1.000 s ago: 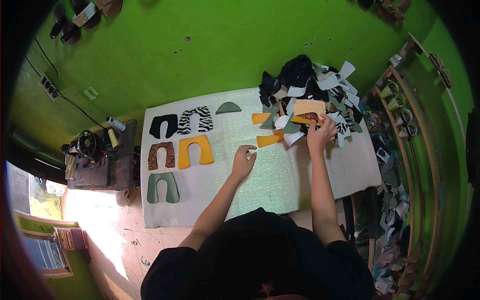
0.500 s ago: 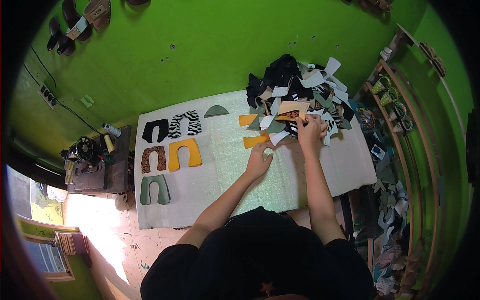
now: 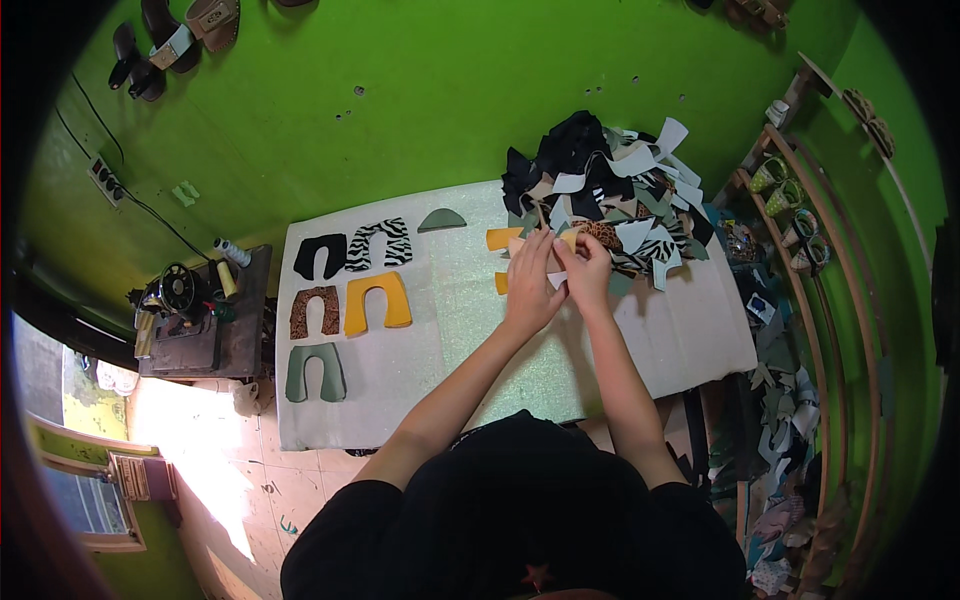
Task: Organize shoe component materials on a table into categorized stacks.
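My left hand (image 3: 533,280) lies with its fingers stretched and together over a pale scrap at the near left edge of a heap of material offcuts (image 3: 605,185). Beside it and touching it, my right hand (image 3: 588,272) pinches a yellow scrap (image 3: 570,238), partly hidden by the fingers. Another yellow scrap (image 3: 498,238) rests just left of the hands. The heap mixes black, white, green, zebra and leopard-print pieces. At the table's left lie arch-shaped pieces: black (image 3: 320,257), zebra-striped (image 3: 380,245), leopard-print (image 3: 316,312), yellow (image 3: 378,303) and green (image 3: 315,373). A green half-round piece (image 3: 441,219) lies apart from them.
A pale cover spreads over the table (image 3: 450,350). At far left, a sewing machine (image 3: 180,290) stands on a dark table with thread spools. A wooden rack (image 3: 800,210) holding shoes is along the right wall. Scraps (image 3: 780,420) are piled below it.
My right hand has moved slightly left and nearer, carrying the yellow-and-tan scrap off the heap's front. My left hand has moved up and right to meet it.
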A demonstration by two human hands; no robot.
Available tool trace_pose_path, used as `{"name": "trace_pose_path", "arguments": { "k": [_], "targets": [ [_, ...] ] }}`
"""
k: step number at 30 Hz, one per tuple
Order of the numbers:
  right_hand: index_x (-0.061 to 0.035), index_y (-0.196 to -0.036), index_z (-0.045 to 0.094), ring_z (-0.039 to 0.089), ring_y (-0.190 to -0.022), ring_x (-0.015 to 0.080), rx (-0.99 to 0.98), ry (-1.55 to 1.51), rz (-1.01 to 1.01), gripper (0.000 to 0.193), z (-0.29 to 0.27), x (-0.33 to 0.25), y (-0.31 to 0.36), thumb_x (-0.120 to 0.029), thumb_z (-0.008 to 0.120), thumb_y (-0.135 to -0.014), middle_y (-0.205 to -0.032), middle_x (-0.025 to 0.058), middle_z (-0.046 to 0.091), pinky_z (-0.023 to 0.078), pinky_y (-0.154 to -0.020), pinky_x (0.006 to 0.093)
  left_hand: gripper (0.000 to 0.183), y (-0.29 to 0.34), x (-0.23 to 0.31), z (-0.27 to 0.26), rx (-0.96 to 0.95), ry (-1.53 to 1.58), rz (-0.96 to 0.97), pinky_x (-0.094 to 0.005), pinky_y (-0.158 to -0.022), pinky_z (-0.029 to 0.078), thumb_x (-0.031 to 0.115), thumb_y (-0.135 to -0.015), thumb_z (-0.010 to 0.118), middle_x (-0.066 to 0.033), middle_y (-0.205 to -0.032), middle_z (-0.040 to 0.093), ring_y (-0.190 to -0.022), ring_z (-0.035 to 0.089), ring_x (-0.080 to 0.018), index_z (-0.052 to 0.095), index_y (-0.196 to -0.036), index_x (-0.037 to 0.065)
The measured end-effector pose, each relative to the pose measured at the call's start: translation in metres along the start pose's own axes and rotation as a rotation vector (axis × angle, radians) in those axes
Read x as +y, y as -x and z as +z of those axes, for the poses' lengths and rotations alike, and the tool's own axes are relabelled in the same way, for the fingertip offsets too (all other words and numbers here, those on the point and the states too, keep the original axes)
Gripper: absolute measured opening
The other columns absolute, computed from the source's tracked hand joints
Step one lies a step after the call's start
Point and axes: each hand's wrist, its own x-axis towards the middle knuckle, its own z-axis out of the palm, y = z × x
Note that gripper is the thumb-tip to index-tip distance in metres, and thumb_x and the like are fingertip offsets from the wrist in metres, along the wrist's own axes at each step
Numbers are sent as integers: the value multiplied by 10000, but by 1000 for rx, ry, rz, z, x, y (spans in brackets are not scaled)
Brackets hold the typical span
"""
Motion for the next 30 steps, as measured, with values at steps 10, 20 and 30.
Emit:
{"name": "trace_pose_path", "arguments": {
  "k": [10, 20, 30],
  "targets": [
    [23, -954, 593, 540, -810, 113, -113, -120, 187, 217, 5, 24, 13, -157, 576, -833, -925, 79, 589, 438, -727, 250, 425, 13, -25, -19, -75, 194, -178, -356, -790, 421, 16, -767, 482, -189, -961, 541, -909, 547, -286, 445, -1190, -2],
    [-9, -1202, 389, 443, -1036, 193, -130, 67, 237, 585, 21, 63, 31, -216, 676, -737, -1104, 129, 492, 349, -911, 306, 381, 11, -42, -71, -333, 775, -833, -259, -463, 474, 359, -910, 434, -64, -627, 529, -495, 572, -154, 501, -920, -16],
    [11, -1014, 501, 571, -765, 101, -262, -113, 253, 247, 56, 42, 46, -64, 601, -801, -903, 63, 600, 453, -685, 223, 245, 33, -73, -123, -282, 817, -945, -266, -615, 502, 218, -926, 417, -73, -816, 562, -670, 609, -171, 474, -1005, -6]
  ]
}}
